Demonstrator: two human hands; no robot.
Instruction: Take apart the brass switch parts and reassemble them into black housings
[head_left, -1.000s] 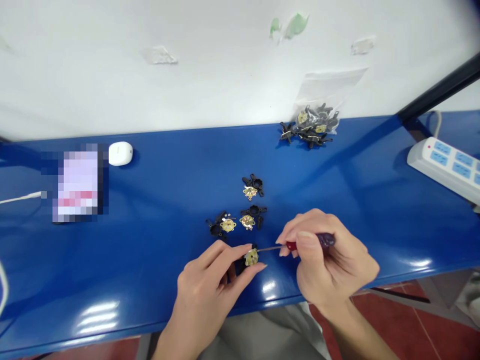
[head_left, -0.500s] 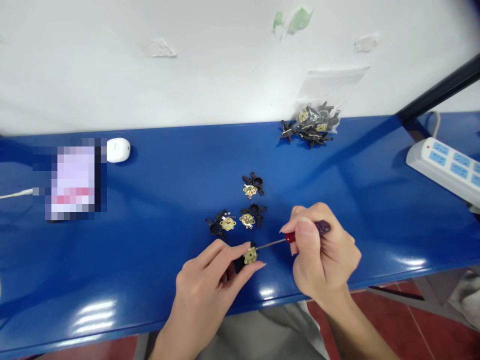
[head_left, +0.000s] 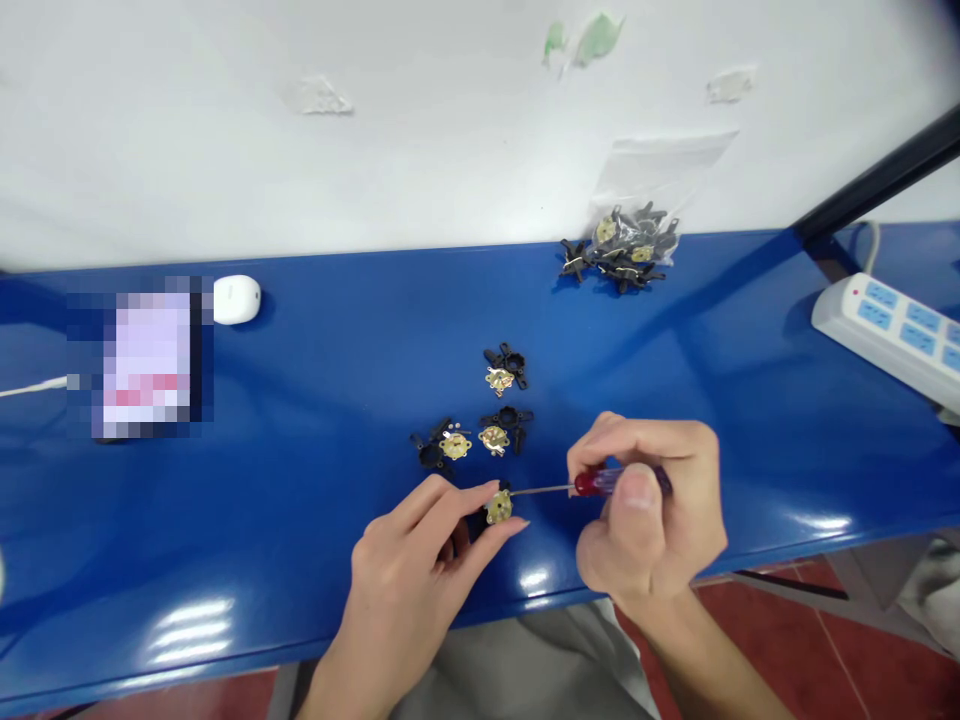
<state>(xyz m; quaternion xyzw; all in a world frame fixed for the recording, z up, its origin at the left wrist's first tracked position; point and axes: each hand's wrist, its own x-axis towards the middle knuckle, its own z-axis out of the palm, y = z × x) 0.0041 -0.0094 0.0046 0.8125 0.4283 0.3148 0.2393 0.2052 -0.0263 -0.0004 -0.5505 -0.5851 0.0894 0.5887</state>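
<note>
Between thumb and fingers, my left hand pinches a small round brass-coloured part with a black piece behind it, near the table's front edge. My right hand is closed round a screwdriver with a red and dark translucent handle. The screwdriver's thin shaft points left, and its tip meets the upper right rim of the brass part. Just beyond lie loose brass discs with black plastic pieces: one set at the left, another in the middle, a third farther back.
A clear plastic bag with black and brass parts leans on the wall. A white power strip lies at the right. At the left are a blurred-out phone and a white rounded case on the blue table.
My right hand has turned and its grip on the screwdriver has shifted, with more of the handle showing. The shaft lies more level. My left hand has hardly moved.
</note>
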